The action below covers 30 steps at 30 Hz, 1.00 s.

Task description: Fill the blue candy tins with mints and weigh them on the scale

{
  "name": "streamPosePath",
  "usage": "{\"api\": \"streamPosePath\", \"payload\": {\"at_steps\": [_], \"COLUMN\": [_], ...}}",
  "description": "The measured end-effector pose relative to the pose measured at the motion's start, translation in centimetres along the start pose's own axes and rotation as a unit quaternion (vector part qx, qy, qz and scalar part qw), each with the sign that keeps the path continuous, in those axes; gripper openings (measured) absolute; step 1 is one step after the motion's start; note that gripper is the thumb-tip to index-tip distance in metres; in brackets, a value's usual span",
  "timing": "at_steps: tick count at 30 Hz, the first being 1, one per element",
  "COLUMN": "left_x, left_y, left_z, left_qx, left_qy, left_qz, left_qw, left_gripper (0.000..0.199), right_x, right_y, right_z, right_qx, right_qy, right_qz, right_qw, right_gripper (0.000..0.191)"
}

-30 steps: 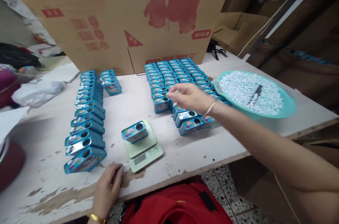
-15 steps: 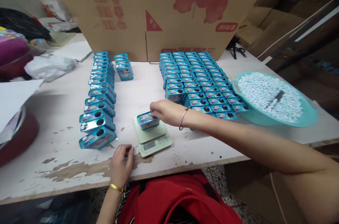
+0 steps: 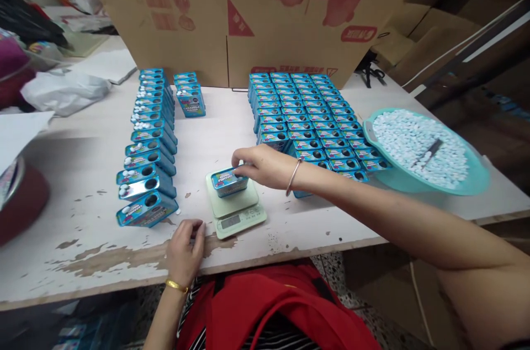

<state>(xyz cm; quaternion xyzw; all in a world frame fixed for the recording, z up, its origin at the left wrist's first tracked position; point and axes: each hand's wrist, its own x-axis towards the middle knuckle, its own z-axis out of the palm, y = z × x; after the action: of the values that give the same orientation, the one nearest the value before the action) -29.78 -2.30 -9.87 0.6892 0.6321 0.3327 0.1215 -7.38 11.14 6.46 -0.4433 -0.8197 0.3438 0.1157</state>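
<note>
A blue candy tin (image 3: 228,183) stands on a pale green kitchen scale (image 3: 236,207), its printed top upward. My right hand (image 3: 265,165) is over the tin's right end, fingertips pinched together at the opening; what they hold is hidden. My left hand (image 3: 185,246) rests at the table's front edge, left of the scale, with loosely bent fingers, the thumb apart and nothing in it. To its upper left runs a row of blue tins (image 3: 151,176), many with white candies on their tops. One loose white candy (image 3: 178,211) lies beside the nearest tin.
A block of blue tins (image 3: 317,132) with dark round openings stands right of centre. Farther right, a turquoise basin (image 3: 476,176) holds white candies (image 3: 408,140) and dark tweezers (image 3: 430,152). Several tins (image 3: 192,101) stand at the back. A large cardboard box (image 3: 207,19) closes off the rear.
The whole view has shifted slightly. My right hand stays at the tin's right end, its fingers a little changed in pose. The left hand keeps resting in place.
</note>
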Motion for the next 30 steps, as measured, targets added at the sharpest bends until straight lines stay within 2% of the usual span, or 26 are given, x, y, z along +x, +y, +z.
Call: {"api": "streamPosePath", "payload": {"at_steps": [2,3,4,6,8,9,12,16,25,28,30], "left_x": [-0.1,-0.1,0.0,0.2,0.5,0.6,1.1,1.6,2.2,2.1,2.1], "left_y": [0.0,-0.1,-0.3,-0.7,-1.3,-1.7,-2.5,-2.8,-2.3,-2.0,-1.6], "left_z": [-0.2,-0.3,-0.5,-0.9,-1.3,-1.4,-1.5,-1.3,-1.2,-1.3,-1.2], "left_qx": [-0.015,-0.016,-0.010,0.024,0.074,0.101,0.167,0.195,0.232,0.196,0.157], "left_qy": [0.027,0.045,0.062,0.080,0.070,0.058,0.027,0.016,-0.004,0.000,0.007], "left_qz": [-0.017,-0.024,-0.027,-0.028,-0.020,-0.018,-0.015,-0.029,-0.047,-0.039,-0.037], "left_qw": [0.999,0.999,0.998,0.996,0.995,0.993,0.985,0.980,0.972,0.980,0.987], "left_gripper": [0.017,0.020,0.022,0.027,0.028,0.029,0.028,0.028,0.025,0.026,0.027], "right_x": [-0.4,-0.7,-1.1,-2.3,-3.8,-4.6,-6.8,-8.5,-9.0,-9.1,-9.3], "right_y": [0.6,1.0,1.6,2.8,3.9,4.5,5.7,6.3,5.9,5.8,5.9], "right_z": [-0.1,-0.1,0.0,0.4,1.2,1.7,3.6,6.0,8.8,10.0,10.6], "right_qx": [0.129,0.215,0.307,0.468,0.568,0.597,0.646,0.692,0.813,0.828,0.834], "right_qy": [0.022,0.028,0.030,0.026,0.026,0.032,0.056,0.074,0.091,0.100,0.106], "right_qz": [0.022,0.040,0.061,0.100,0.132,0.148,0.203,0.260,0.249,0.259,0.260], "right_qw": [0.991,0.975,0.949,0.878,0.812,0.788,0.734,0.669,0.519,0.486,0.475], "right_gripper": [0.007,0.011,0.015,0.021,0.022,0.021,0.016,0.015,0.007,0.008,0.008]}}
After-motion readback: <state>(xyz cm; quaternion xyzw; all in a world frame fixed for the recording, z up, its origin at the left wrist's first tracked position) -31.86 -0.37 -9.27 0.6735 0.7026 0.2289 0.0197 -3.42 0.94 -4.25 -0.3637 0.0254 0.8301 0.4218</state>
